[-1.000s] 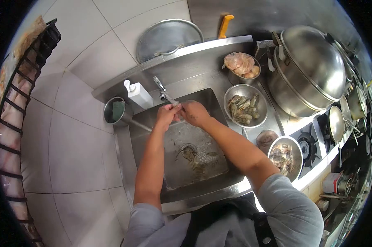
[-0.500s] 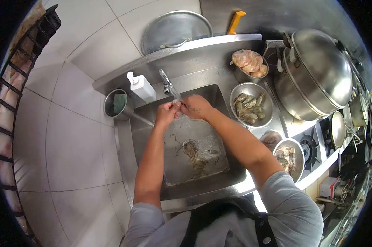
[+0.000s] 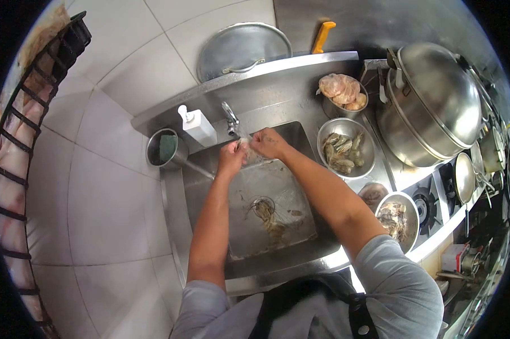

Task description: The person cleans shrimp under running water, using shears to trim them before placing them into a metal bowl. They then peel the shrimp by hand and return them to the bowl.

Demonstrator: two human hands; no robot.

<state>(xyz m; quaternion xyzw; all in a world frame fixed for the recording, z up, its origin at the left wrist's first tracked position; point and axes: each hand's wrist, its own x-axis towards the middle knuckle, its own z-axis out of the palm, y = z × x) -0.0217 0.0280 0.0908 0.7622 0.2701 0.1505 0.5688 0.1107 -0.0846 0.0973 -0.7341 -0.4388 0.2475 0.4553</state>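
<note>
Under the tap point(image 3: 230, 117), my left hand point(image 3: 231, 157) and my right hand point(image 3: 268, 143) are close together with fingers pinched. Between them is a small pale, wet thing that looks like a shrimp point(image 3: 246, 144), largely hidden by fingers and running water. Both hands are above the far part of the steel sink point(image 3: 249, 237). Down by the drain lies a brownish clump of shrimp scraps point(image 3: 270, 221). Right of the sink stands a metal bowl point(image 3: 321, 165) holding several grey whole shrimp point(image 3: 342, 152).
A second bowl point(image 3: 415, 217) with brownish pieces sits nearer me, beside the stove burner point(image 3: 424, 202). Behind are a container of pinkish meat point(image 3: 340, 90) and a big lidded pot point(image 3: 435, 107). Left of the tap stand a white pump bottle point(image 3: 200, 130) and a steel pot point(image 3: 170, 158).
The view has shifted slightly, so the sink and bowls appear a little lower. My hands stay together under the water, with a slightly wider gap between them.
</note>
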